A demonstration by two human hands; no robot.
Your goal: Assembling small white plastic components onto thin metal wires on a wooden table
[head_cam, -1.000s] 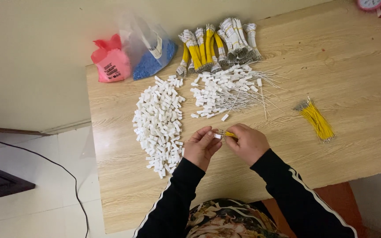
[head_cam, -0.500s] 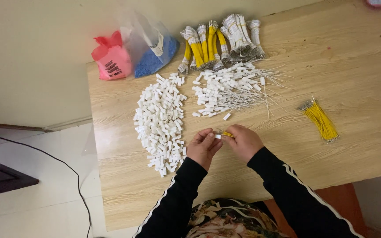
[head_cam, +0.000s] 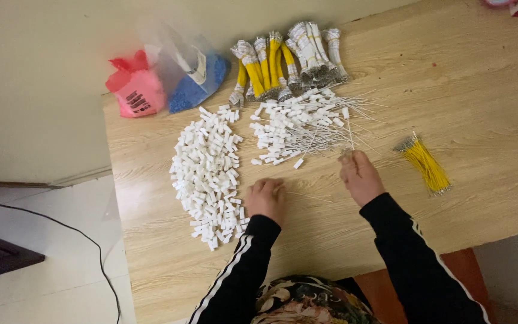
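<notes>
Hands (head_cam: pixel 266 200) now apart, formerly joined over table (head_cam: pixel 481 78)

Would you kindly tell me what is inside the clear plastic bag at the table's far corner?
The clear plastic bag shows a mass of small blue pieces low down. Their exact kind is too small to tell, and the red bag hides its left edge.

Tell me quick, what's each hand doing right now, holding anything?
Left hand: resting by the pile of white connectors; whether it holds anything cannot be told.
Right hand: at the edge of the wired connectors; grip cannot be told.
</notes>
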